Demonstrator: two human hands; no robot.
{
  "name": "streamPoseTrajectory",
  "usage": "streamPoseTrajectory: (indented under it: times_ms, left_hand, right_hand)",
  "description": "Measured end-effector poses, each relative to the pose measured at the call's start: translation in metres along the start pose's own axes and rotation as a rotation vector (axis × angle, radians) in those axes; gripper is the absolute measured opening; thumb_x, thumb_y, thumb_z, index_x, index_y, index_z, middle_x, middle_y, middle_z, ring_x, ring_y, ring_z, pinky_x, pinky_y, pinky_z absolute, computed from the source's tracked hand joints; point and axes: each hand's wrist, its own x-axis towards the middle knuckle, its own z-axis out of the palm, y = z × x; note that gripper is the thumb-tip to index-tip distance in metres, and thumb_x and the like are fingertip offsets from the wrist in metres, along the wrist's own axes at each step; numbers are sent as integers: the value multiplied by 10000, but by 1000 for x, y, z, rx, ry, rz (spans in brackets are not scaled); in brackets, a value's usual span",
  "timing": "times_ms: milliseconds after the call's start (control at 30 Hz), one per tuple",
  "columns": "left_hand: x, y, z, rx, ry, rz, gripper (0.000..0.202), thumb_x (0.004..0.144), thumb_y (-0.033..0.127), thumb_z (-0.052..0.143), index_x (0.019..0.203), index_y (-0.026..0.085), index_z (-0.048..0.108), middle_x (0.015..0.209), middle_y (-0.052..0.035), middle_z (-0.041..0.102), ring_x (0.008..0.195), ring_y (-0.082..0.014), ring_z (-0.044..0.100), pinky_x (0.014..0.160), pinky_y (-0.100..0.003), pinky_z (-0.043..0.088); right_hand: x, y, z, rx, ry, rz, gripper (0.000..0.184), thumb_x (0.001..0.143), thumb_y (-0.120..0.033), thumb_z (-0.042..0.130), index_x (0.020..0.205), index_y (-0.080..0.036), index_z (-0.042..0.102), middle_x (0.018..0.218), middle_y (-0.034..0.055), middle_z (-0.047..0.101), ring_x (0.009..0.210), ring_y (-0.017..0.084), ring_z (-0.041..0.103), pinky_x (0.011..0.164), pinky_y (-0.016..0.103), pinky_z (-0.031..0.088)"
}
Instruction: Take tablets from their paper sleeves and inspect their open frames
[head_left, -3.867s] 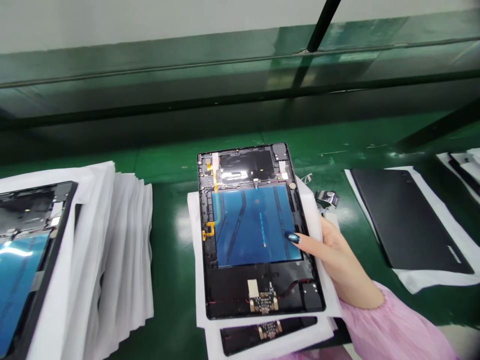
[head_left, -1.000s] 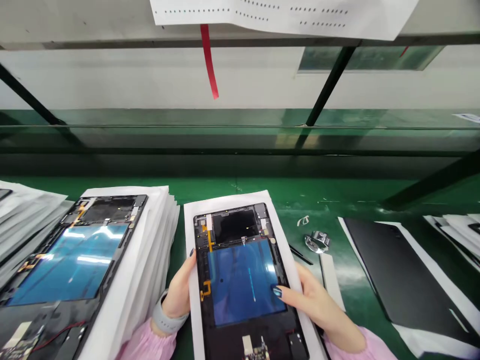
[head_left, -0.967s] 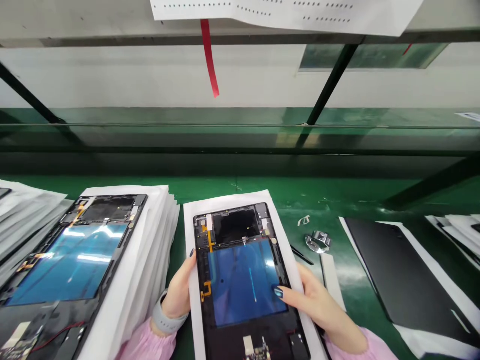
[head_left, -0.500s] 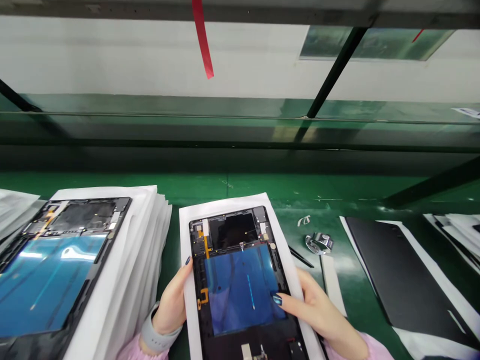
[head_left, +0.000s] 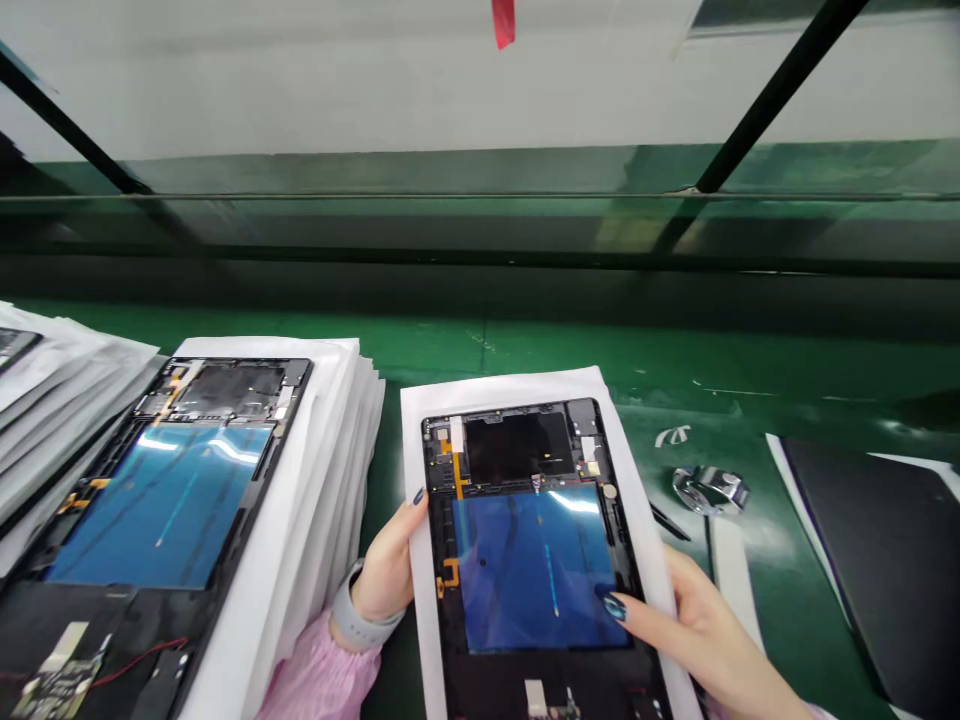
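Observation:
An opened tablet (head_left: 532,570) with a blue battery lies face up on a white foam sheet (head_left: 420,640), tilted slightly toward me. My left hand (head_left: 390,560), with a grey band at the wrist, grips its left edge, thumb on the rim. On the other side my right hand (head_left: 697,620) clasps the right edge, its thumb resting on the battery and its fingers hidden beneath the sheet. Left of my hands, a second opened tablet (head_left: 180,500), also with a blue battery, tops a tall stack of white sheets (head_left: 330,500).
Another layered stack (head_left: 67,390) stands at the far left. On the green bench (head_left: 525,345) to the right lie a metal watch-like band (head_left: 709,490), black tweezers (head_left: 670,522), a pale strip (head_left: 735,575) and a dark flat panel (head_left: 870,540) on white sheets.
My view has turned left and down, so the bench items appear farther right and more of the left stack shows. Both hands keep the same hold on the tablet.

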Motion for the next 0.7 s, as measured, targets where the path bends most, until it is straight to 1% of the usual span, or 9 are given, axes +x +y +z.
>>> streamPoseTrajectory:
  times_ms: [67,167,267,367,433,533,600,700]
  left_hand:
    - [1,0,2,-9,1,14,222,760,410,769,812,197,805,1005,-46,799,1281,-348,558,1192,-452,316]
    - [1,0,3,-20,17,-6,226,749,401,773,805,184,804,943,-60,806,1249,-359,585,1177,-459,340]
    - [1,1,3,-19,54,-7,205,731,375,777,756,173,800,821,-58,804,1220,-364,608,1166,-456,359]
    - [1,1,3,-33,88,-11,165,696,354,804,682,190,789,686,-28,782,1101,-347,685,1111,-426,436]
    - [1,1,4,-47,108,-13,160,665,352,827,639,201,779,637,-9,767,969,-324,736,1036,-394,507]
    - [1,0,5,-62,138,-5,151,668,324,824,606,201,761,600,11,752,789,-272,759,901,-336,579]
    - [1,0,5,-68,163,-9,147,692,277,799,583,198,739,564,27,732,673,-225,744,786,-287,600]
    - [2,0,5,-37,249,-6,138,699,210,763,571,185,719,528,33,706,542,-179,701,591,-235,583]
  right_hand:
    - [0,-2,0,8,14,17,492,680,-592,802,1007,-225,774,1047,108,759,989,346,695,884,435,583]
    - [0,-1,0,5,26,54,509,670,-596,806,1015,-223,771,1064,114,757,1009,358,691,840,417,600]
    - [-2,4,-1,3,32,96,521,664,-605,802,1009,-216,769,1054,120,759,1000,362,694,773,387,616]
    - [-5,10,-3,3,64,123,537,643,-601,814,1016,-219,767,1051,122,757,1029,372,680,720,362,620]
    - [-6,12,-5,3,66,123,537,643,-591,816,1031,-223,766,1051,121,755,1040,375,674,764,382,614]
    - [-6,11,-6,1,68,95,514,641,-564,827,1025,-227,770,1010,113,760,985,358,692,873,427,581]
    - [-5,6,-6,-1,64,81,513,627,-568,836,1005,-227,775,977,113,763,933,350,701,870,440,579]
    - [-4,-2,-6,23,4,51,527,601,-601,838,975,-234,779,945,113,760,871,342,705,806,438,592]
